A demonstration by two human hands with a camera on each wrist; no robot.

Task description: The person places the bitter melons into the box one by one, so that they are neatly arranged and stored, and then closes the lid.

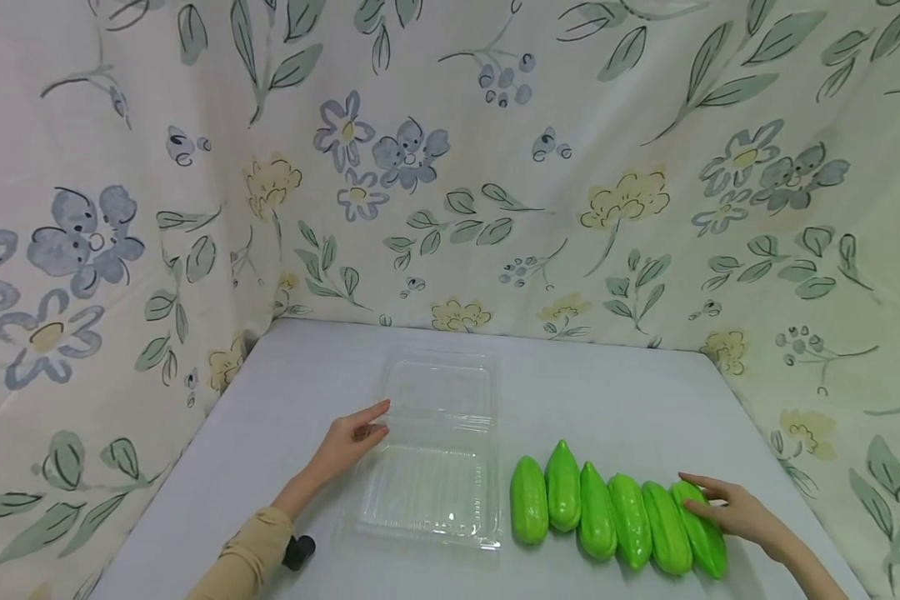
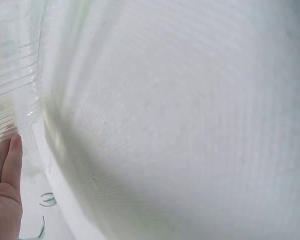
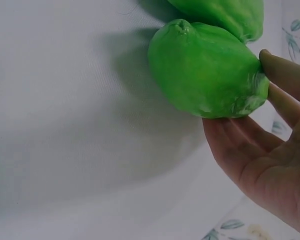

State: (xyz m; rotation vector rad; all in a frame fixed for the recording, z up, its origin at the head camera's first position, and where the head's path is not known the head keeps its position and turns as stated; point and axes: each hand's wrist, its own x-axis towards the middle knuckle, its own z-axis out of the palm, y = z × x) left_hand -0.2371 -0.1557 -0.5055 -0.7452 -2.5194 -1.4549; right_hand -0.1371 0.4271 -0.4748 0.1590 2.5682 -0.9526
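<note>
Several bright green, elongated fruits shaped like papayas [image 1: 630,521] lie side by side in a row on the table's right half. My right hand [image 1: 735,510] holds the far end of the rightmost green papaya [image 3: 210,70], thumb on one side and fingers along the other. To the left of the row lies a clear plastic clamshell box [image 1: 492,500], its lid [image 1: 438,387] folded back flat. At the box's left edge, near the hinge, is my left hand [image 1: 351,437], thumb and fingers apart. Its straight fingers [image 2: 12,160] overlap the ribbed clear plastic in the left wrist view.
The white table [image 1: 607,383] is backed by a floral curtain [image 1: 450,167] that also hangs along both sides. A small black object [image 1: 298,552] lies at the front left, beside the left sleeve [image 1: 251,550].
</note>
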